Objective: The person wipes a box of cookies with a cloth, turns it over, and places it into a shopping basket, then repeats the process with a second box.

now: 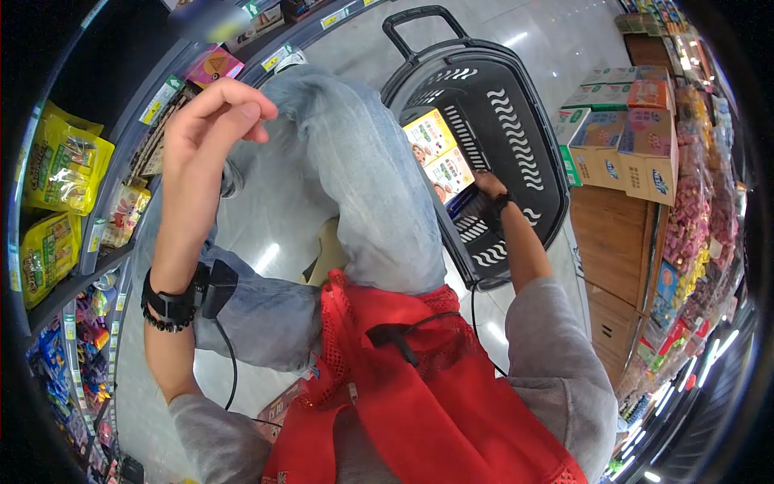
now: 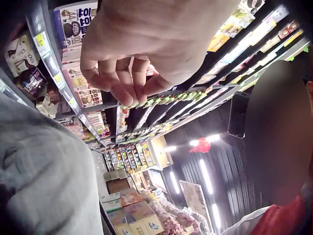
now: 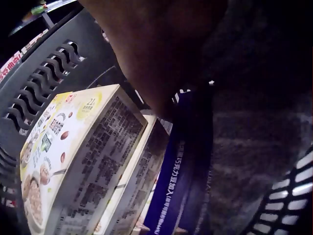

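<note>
Inside the black shopping basket (image 1: 532, 105), my right hand (image 1: 489, 185) grips the top end of a dark blue box (image 3: 168, 191). Its thumb side reaches down between that box and the neighbouring carton, while the other fingers are lost in shadow. Beside the blue box stand two yellow-and-white cereal boxes (image 1: 439, 149), with bowls and nuts printed on them. My left hand (image 1: 214, 121) is raised in the air near the shelf, its fingers loosely bent and holding nothing. In the left wrist view the same hand (image 2: 146, 44) hangs before shelves of boxed snacks.
A shelf with yellow snack bags (image 1: 68, 169) runs along the left. Stacked cartons (image 1: 613, 145) stand on a wooden cabinet (image 1: 617, 250) to the right. The basket's handle (image 1: 423, 16) points away over the tiled floor. My bent knee (image 1: 371, 161) is between the hands.
</note>
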### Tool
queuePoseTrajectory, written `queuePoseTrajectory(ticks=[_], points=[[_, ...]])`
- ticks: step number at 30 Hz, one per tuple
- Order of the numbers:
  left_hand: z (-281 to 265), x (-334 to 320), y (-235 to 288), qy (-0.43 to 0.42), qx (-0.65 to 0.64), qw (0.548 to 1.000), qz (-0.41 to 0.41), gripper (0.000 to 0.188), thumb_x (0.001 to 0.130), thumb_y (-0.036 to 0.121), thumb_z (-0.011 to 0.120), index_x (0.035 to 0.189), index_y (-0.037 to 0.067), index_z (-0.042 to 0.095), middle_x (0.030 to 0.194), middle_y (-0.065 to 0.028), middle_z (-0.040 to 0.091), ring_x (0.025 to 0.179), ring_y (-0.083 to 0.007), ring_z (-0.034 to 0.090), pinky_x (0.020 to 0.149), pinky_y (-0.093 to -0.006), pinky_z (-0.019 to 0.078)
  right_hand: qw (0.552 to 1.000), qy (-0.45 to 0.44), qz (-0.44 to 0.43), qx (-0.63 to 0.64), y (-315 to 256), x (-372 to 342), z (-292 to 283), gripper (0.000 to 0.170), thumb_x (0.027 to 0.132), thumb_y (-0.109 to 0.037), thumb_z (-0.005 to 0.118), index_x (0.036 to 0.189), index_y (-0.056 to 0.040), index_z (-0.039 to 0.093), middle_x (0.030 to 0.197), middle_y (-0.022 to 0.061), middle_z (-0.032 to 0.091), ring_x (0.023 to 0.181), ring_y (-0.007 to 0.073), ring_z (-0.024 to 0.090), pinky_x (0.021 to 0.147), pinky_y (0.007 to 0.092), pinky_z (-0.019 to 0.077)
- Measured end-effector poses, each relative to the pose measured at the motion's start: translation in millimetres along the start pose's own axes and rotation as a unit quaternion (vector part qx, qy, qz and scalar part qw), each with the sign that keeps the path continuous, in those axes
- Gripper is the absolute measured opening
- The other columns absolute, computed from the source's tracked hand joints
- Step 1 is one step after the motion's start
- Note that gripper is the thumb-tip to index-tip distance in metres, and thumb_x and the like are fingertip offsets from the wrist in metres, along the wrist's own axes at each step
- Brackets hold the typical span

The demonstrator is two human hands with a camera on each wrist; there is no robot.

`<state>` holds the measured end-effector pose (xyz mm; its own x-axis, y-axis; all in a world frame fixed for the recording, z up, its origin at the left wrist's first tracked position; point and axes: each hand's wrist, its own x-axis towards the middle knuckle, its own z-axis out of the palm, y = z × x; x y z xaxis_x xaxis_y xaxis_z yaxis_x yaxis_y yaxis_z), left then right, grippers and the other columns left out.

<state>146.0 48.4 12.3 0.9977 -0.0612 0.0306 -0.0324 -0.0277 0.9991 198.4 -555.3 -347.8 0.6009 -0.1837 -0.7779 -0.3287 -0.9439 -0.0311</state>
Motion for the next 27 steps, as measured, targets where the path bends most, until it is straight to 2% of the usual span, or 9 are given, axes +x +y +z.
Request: queuePoseTrajectory(ticks=[2, 12, 15, 18, 21, 24, 25, 26, 27], points=[[1, -2, 1, 0.000, 0.003, 1.000, -0.001, 0.017, 0.094, 0.011, 0.053, 0.092, 0.000, 0.066, 0.091, -0.0034, 0.065, 0.079, -0.0095, 0.057, 0.077, -0.0240, 0.0448, 0.999, 0.009, -0.021, -0.032, 17, 22, 11, 0.073, 0.092, -0.062, 0.046, 0.143, -0.0093, 0.049, 0.150, 0.0168, 0.043, 0.139, 0.0294, 0.040, 0.114, 0.0333, 0.0283], [7, -3, 6, -0.012, -0.004, 1.000, 0.000, 0.016, 0.095, 0.010, 0.053, 0.093, 0.000, 0.065, 0.093, -0.0038, 0.065, 0.081, -0.0096, 0.057, 0.079, -0.0244, 0.0447, 0.989, -0.065, -0.017, 0.130, -37, -61, -28, 0.075, 0.091, -0.063, 0.047, 0.141, -0.0074, 0.051, 0.148, 0.0171, 0.046, 0.135, 0.0321, 0.044, 0.113, 0.0344, 0.0308], [11, -4, 6, 0.000, 0.007, 1.000, -0.010, 0.015, 0.096, 0.012, 0.052, 0.091, 0.002, 0.062, 0.089, -0.0024, 0.059, 0.081, -0.0100, 0.054, 0.078, -0.0243, 0.0417, 0.982, -0.087, -0.028, 0.163, -47, -78, -35, 0.075, 0.091, -0.064, 0.048, 0.141, -0.0069, 0.052, 0.147, 0.0172, 0.047, 0.134, 0.0329, 0.045, 0.113, 0.0348, 0.0316], [11, -5, 7, -0.003, 0.005, 1.000, -0.012, 0.016, 0.096, 0.013, 0.053, 0.091, 0.002, 0.063, 0.089, -0.0020, 0.059, 0.081, -0.0098, 0.054, 0.078, -0.0243, 0.0417, 0.970, -0.106, -0.033, 0.216, -56, -101, -45, 0.076, 0.091, -0.064, 0.048, 0.140, -0.0063, 0.052, 0.146, 0.0173, 0.048, 0.133, 0.0336, 0.046, 0.112, 0.0351, 0.0324], [12, -5, 6, -0.007, 0.002, 1.000, -0.007, 0.016, 0.096, 0.013, 0.053, 0.090, 0.002, 0.063, 0.089, -0.0015, 0.060, 0.081, -0.0095, 0.054, 0.078, -0.0242, 0.0416, 0.965, -0.074, -0.018, 0.251, -63, -128, -55, 0.077, 0.090, -0.065, 0.048, 0.139, -0.0057, 0.053, 0.146, 0.0174, 0.049, 0.131, 0.0344, 0.048, 0.112, 0.0354, 0.0331], [12, -6, 7, -0.016, 0.008, 1.000, -0.010, 0.016, 0.095, 0.014, 0.053, 0.090, 0.002, 0.063, 0.089, -0.0018, 0.061, 0.081, -0.0094, 0.054, 0.079, -0.0243, 0.0421, 0.972, -0.007, -0.003, 0.237, -63, -139, -66, 0.066, 0.089, -0.056, 0.056, 0.134, -0.0077, 0.058, 0.132, 0.0181, 0.060, 0.115, 0.0342, 0.059, 0.102, 0.0357, 0.0437], [12, -7, 6, -0.021, -0.004, 1.000, -0.009, 0.015, 0.095, 0.012, 0.054, 0.091, 0.001, 0.064, 0.090, -0.0021, 0.062, 0.081, -0.0093, 0.055, 0.078, -0.0243, 0.0430, 0.995, -0.019, -0.019, 0.097, -61, -135, -74, 0.063, 0.088, -0.055, 0.058, 0.130, -0.0082, 0.060, 0.126, 0.0186, 0.063, 0.109, 0.0341, 0.061, 0.098, 0.0371, 0.0462], [13, -7, 4, -0.024, -0.016, 1.000, -0.007, 0.015, 0.094, 0.010, 0.055, 0.092, 0.001, 0.065, 0.091, -0.0025, 0.064, 0.081, -0.0092, 0.057, 0.078, -0.0242, 0.0440, 0.998, -0.029, -0.036, -0.045, -59, -127, -89, 0.060, 0.086, -0.053, 0.060, 0.126, -0.0088, 0.063, 0.120, 0.0191, 0.065, 0.104, 0.0340, 0.063, 0.093, 0.0386, 0.0487], [13, -7, 2, -0.024, -0.026, 0.999, -0.002, 0.014, 0.094, 0.009, 0.055, 0.093, 0.000, 0.066, 0.091, -0.0028, 0.065, 0.081, -0.0091, 0.058, 0.078, -0.0242, 0.0450, 0.995, 0.032, -0.026, -0.089, -59, -126, -100, 0.055, 0.083, -0.050, 0.063, 0.118, -0.0091, 0.066, 0.110, 0.0192, 0.068, 0.097, 0.0341, 0.066, 0.086, 0.0419, 0.0513]])
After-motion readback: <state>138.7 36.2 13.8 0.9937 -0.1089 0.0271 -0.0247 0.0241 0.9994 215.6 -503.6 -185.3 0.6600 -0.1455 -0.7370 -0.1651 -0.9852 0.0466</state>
